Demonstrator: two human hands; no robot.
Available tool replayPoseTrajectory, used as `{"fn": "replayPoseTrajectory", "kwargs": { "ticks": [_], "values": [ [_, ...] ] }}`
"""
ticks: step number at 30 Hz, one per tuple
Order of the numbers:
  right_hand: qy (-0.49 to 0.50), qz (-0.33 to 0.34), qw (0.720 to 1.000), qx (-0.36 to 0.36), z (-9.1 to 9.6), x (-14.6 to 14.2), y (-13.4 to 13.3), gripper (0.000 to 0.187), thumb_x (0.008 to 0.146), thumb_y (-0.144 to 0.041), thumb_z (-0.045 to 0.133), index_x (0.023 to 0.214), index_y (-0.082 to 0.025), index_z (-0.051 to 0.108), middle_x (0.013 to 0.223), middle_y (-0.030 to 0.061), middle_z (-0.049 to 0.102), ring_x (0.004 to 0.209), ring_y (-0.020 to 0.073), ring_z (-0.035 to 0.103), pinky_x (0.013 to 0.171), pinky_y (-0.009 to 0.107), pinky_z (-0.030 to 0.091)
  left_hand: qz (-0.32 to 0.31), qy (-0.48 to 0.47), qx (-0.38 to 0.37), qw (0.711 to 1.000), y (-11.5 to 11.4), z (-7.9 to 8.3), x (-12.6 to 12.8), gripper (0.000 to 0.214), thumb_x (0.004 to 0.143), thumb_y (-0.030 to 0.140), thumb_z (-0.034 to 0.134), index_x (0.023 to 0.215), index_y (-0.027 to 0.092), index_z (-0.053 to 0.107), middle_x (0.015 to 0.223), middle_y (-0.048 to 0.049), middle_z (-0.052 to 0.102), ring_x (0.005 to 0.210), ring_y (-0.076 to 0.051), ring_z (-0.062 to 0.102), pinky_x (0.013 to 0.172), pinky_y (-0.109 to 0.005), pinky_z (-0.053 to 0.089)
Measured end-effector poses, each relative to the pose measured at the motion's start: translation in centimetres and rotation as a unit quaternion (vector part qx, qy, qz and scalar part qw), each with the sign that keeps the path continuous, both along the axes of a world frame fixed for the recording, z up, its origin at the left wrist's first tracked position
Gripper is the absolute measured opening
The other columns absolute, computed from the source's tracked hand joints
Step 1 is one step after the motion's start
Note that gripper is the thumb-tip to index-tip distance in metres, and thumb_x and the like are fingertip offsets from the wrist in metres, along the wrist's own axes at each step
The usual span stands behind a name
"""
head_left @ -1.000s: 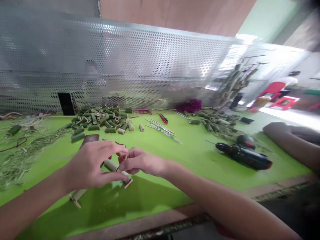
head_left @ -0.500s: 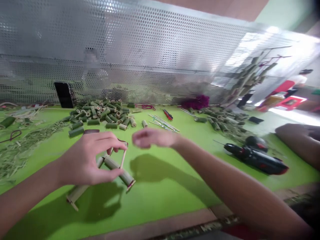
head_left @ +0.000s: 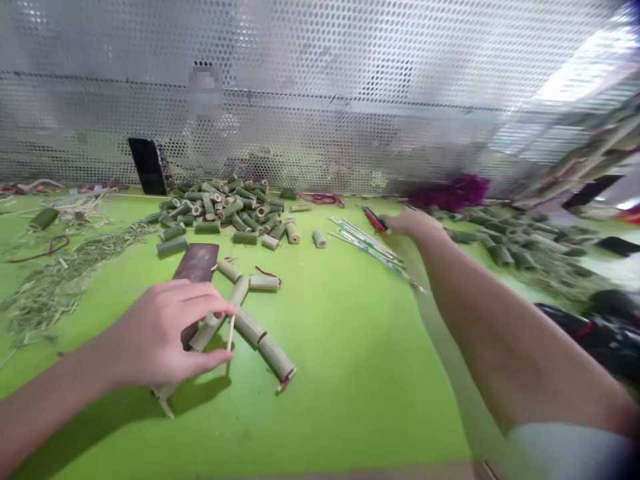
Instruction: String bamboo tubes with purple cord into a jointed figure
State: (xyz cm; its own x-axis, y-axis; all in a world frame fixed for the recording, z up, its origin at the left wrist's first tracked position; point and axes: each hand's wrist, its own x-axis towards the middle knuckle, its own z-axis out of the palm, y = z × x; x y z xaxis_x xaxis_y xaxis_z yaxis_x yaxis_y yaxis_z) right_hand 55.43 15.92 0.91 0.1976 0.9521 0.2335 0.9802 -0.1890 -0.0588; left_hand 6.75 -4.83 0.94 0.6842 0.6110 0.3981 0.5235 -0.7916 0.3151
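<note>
Between thumb and forefinger, my left hand (head_left: pixel 170 327) pinches the two ends of a short thin bamboo stick (head_left: pixel 231 333). Below and beside that hand lies a figure of strung bamboo tubes (head_left: pixel 250 325), with thin sticks tied at its lower ends; my hand covers part of it. My right hand (head_left: pixel 407 223) is stretched far forward, its fingers closed at the near end of a red and black utility knife (head_left: pixel 375 219), which still lies on the table. Printed thin sticks (head_left: pixel 370 247) lie just left of that hand.
Cut bamboo tubes (head_left: pixel 230 210) are heaped at the back, beside a leaning phone (head_left: pixel 147 167). Shavings (head_left: pixel 75 267) spread over the left. A brown block (head_left: pixel 197 261) lies behind my left hand. More tubes (head_left: pixel 515 240) and a power drill (head_left: pixel 595 333) are at right, a perforated metal panel (head_left: pixel 310 87) behind.
My right hand has moved away from the bamboo figure, forward and right to the utility knife. My left hand keeps its pinch on the stick. The view has turned right.
</note>
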Motion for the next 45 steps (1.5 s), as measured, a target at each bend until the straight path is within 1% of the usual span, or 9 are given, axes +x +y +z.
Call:
{"fn": "replayPoseTrajectory", "kwargs": {
  "ticks": [4,13,19,24,28,33,38,41,45],
  "values": [
    [0.011,-0.107,0.989,-0.106,-0.7,0.0,1.0,0.036,0.101,-0.040,0.062,0.128,-0.017,0.063,0.130,0.0118,0.063,0.112,0.0249,0.065,0.093,0.045,0.057,0.034,0.032,-0.055,0.997,-0.1,-0.6,0.0,0.032,0.089,0.036,0.072,0.118,0.023,0.069,0.109,-0.0043,0.076,0.092,-0.025,0.071,0.085,-0.043,0.057],
    [0.037,-0.071,0.984,-0.156,0.4,-2.1,1.9,0.036,0.099,-0.038,0.064,0.129,-0.018,0.062,0.130,0.0106,0.063,0.111,0.0244,0.065,0.093,0.045,0.057,0.033,0.008,-0.104,0.994,-0.2,-0.7,0.7,0.031,0.093,0.034,0.066,0.122,0.022,0.066,0.117,-0.0072,0.073,0.105,-0.027,0.068,0.094,-0.047,0.056],
    [0.048,-0.078,0.995,-0.046,2.8,-4.6,-0.3,0.035,0.099,-0.039,0.065,0.128,-0.018,0.062,0.129,0.0110,0.063,0.110,0.0231,0.065,0.092,0.042,0.057,0.056,-0.018,-0.128,0.990,0.0,-1.0,0.5,0.034,0.091,0.036,0.071,0.122,0.024,0.068,0.122,-0.0076,0.074,0.109,-0.027,0.069,0.093,-0.044,0.058],
    [0.053,-0.061,0.994,0.080,7.9,-7.4,-3.2,0.048,0.098,-0.024,0.052,0.137,0.004,0.046,0.110,0.0292,0.063,0.082,0.0225,0.060,0.071,0.038,0.044,0.030,-0.008,-0.090,0.995,0.7,-1.5,-0.2,0.035,0.092,0.039,0.070,0.121,0.021,0.069,0.119,-0.0095,0.075,0.110,-0.029,0.068,0.095,-0.048,0.055],
    [0.059,0.017,0.993,0.101,9.8,-10.9,-6.7,0.043,0.098,-0.030,0.047,0.133,-0.005,0.049,0.100,0.0189,0.065,0.070,0.0174,0.055,0.064,0.034,0.039,-0.011,0.013,-0.040,0.999,1.1,-1.7,-0.3,0.032,0.093,0.034,0.066,0.119,0.016,0.071,0.112,-0.0110,0.077,0.101,-0.028,0.070,0.098,-0.051,0.052],
    [0.030,0.104,0.987,0.117,7.8,-15.9,-12.8,0.035,0.094,-0.047,0.054,0.114,-0.019,0.060,0.080,0.0067,0.065,0.064,0.0197,0.053,0.062,0.032,0.038,-0.016,-0.005,-0.065,0.998,1.0,-1.6,-0.4,0.032,0.096,0.041,0.061,0.118,0.019,0.071,0.111,-0.0088,0.077,0.101,-0.026,0.070,0.094,-0.046,0.053],
    [0.051,0.285,0.944,0.156,4.6,-18.7,-18.0,0.030,0.094,-0.045,0.047,0.101,-0.021,0.064,0.065,0.0027,0.064,0.049,0.0164,0.050,0.054,0.029,0.037,-0.003,-0.008,-0.091,0.996,0.8,-1.7,-0.6,0.029,0.097,0.041,0.060,0.117,0.022,0.070,0.111,-0.0070,0.075,0.102,-0.026,0.067,0.091,-0.042,0.052],
    [0.070,0.325,0.932,0.148,2.6,-18.3,-18.7,0.028,0.091,-0.044,0.049,0.096,-0.021,0.065,0.068,0.0042,0.069,0.054,0.0180,0.058,0.057,0.030,0.043,-0.008,0.004,-0.061,0.998,0.7,-1.3,-0.8,0.027,0.095,0.037,0.064,0.116,0.021,0.070,0.109,-0.0074,0.075,0.101,-0.026,0.066,0.094,-0.044,0.050],
    [0.100,0.272,0.947,0.137,0.5,-16.4,-17.4,0.030,0.089,-0.045,0.051,0.096,-0.021,0.067,0.066,0.0028,0.068,0.054,0.0189,0.060,0.058,0.030,0.043,-0.003,0.021,-0.027,0.999,0.6,-0.4,-1.3,0.020,0.092,0.031,0.065,0.106,0.020,0.073,0.094,-0.0057,0.074,0.088,-0.024,0.065,0.090,-0.042,0.048]
  ]
}}
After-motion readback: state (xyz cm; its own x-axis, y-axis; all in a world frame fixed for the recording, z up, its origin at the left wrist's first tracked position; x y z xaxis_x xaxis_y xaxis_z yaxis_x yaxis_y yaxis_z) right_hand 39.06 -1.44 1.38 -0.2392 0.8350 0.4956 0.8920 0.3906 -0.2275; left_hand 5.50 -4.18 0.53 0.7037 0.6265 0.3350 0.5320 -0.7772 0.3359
